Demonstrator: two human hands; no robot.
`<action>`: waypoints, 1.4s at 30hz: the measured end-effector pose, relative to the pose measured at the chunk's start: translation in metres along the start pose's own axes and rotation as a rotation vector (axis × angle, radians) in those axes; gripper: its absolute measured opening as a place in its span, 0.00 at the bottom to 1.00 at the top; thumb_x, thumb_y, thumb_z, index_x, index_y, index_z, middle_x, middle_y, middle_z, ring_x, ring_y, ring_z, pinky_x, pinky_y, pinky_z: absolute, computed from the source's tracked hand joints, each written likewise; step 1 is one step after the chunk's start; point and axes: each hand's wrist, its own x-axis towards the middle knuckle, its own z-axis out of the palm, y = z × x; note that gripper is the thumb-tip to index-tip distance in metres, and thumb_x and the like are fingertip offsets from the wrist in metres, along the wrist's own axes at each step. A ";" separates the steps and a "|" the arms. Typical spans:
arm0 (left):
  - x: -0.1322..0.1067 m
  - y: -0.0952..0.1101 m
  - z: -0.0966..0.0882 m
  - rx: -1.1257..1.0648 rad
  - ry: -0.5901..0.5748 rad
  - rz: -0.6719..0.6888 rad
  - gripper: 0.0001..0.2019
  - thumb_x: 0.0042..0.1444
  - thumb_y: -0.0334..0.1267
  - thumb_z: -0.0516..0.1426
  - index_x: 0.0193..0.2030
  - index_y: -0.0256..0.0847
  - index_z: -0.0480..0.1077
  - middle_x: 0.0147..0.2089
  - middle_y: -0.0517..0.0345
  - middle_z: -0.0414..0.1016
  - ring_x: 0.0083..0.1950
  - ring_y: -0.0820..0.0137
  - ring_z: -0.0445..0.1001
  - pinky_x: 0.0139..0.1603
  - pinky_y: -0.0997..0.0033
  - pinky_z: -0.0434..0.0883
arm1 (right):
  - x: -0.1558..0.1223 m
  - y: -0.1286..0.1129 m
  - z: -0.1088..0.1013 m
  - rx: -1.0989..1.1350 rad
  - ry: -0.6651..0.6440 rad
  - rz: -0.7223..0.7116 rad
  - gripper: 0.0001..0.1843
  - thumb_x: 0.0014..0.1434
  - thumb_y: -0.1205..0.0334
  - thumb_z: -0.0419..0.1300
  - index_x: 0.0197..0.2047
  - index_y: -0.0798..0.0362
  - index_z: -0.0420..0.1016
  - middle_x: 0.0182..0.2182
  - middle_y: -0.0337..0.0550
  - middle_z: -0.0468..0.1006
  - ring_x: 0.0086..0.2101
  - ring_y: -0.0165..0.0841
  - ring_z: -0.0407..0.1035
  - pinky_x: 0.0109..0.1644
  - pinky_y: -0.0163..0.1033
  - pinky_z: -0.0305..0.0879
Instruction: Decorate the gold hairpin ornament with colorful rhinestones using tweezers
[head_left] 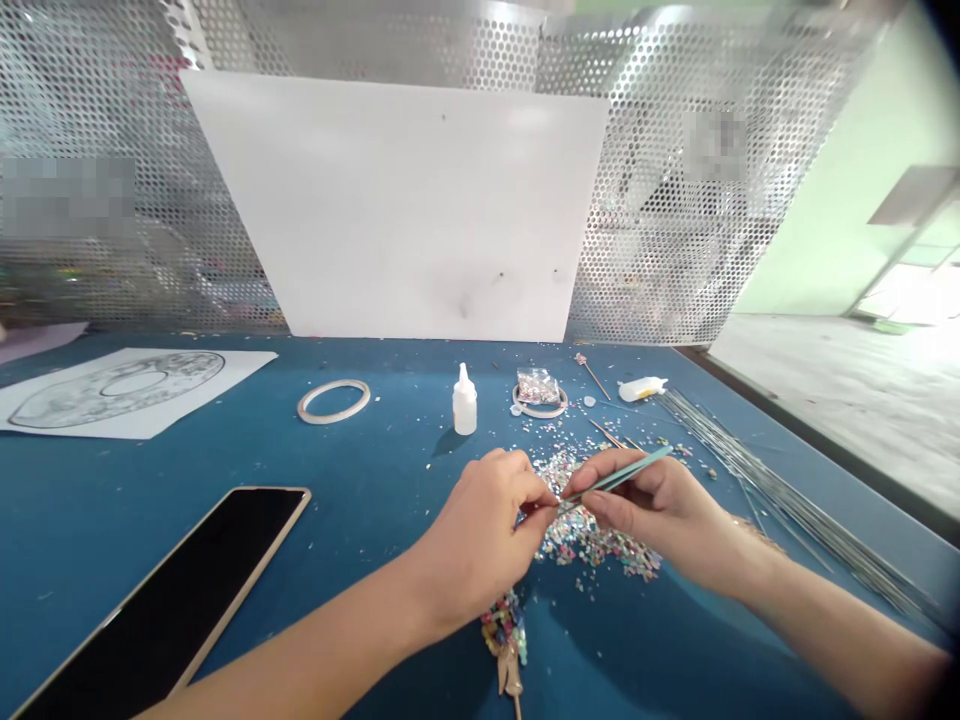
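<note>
My right hand (660,510) grips a pair of teal tweezers (626,474) between thumb and fingers, their tips pointing left. The tweezer tips meet the fingertips of my left hand (487,520), which is closed in a pinch; whatever it pinches is too small to make out. Beneath and behind both hands lies a loose pile of small shiny sequins (600,540) in mixed colours. Below my left wrist, a beaded piece in several colours (506,625) with a brown stem (510,675) is partly hidden by my hand.
A white dropper bottle (465,405), tape rolls (334,401), a bag of sequins (538,386) and a white tube (641,388) stand or lie farther back. Thin wires (780,490) run along the right. At left are a phone (180,590) and a drawing (135,390).
</note>
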 end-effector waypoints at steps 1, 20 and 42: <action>0.000 0.001 0.000 0.038 -0.001 0.027 0.10 0.56 0.33 0.49 0.28 0.42 0.68 0.29 0.61 0.63 0.35 0.72 0.60 0.34 0.68 0.58 | 0.001 0.000 0.000 0.004 0.008 0.000 0.04 0.56 0.61 0.57 0.34 0.52 0.71 0.31 0.40 0.68 0.24 0.28 0.58 0.24 0.35 0.54; 0.009 -0.014 0.003 0.478 -0.012 0.094 0.09 0.57 0.37 0.50 0.29 0.37 0.66 0.30 0.62 0.65 0.36 0.73 0.66 0.39 0.65 0.65 | 0.005 -0.001 -0.005 0.049 0.144 -0.022 0.09 0.55 0.56 0.59 0.32 0.53 0.72 0.23 0.36 0.67 0.22 0.28 0.61 0.25 0.35 0.56; 0.006 -0.003 -0.004 0.175 -0.017 0.066 0.11 0.58 0.38 0.47 0.31 0.38 0.68 0.30 0.61 0.62 0.36 0.71 0.62 0.37 0.65 0.60 | 0.003 0.002 0.000 0.024 0.109 -0.025 0.08 0.56 0.57 0.59 0.32 0.53 0.73 0.25 0.37 0.68 0.22 0.28 0.60 0.24 0.34 0.57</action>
